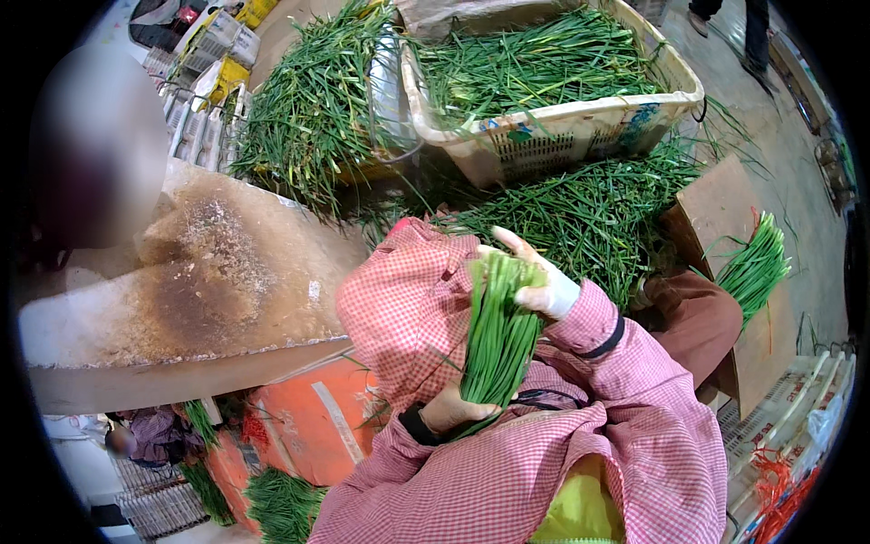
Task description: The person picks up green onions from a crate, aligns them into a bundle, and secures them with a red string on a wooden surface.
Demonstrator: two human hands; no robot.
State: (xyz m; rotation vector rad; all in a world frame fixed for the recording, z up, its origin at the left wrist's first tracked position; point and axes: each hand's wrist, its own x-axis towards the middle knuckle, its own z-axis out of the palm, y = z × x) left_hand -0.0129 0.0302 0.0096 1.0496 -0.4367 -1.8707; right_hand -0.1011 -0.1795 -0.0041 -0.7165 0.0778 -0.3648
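I hold a bunch of garlic chives (503,340) upright in front of my chest, its pale stem ends at the top and the green leaves downward. My left hand (456,410) is wrapped round the lower, leafy part. At the top, my right hand (551,288), in a white glove, is curled about the stem ends, thumb on the near side and fingers behind. Both sleeves are pink checked cloth with dark cuffs. Beyond my hands lies a loose heap of chives (580,208). To the right, a bunch with a red tie (754,267) rests on cardboard (725,199).
A white plastic crate (553,136) of chives stands ahead, beside another heaped pile (308,104). A stained board (227,263) juts in from the left. Red ties (779,490) hang at lower right. Other people are at left, lower left and far right.
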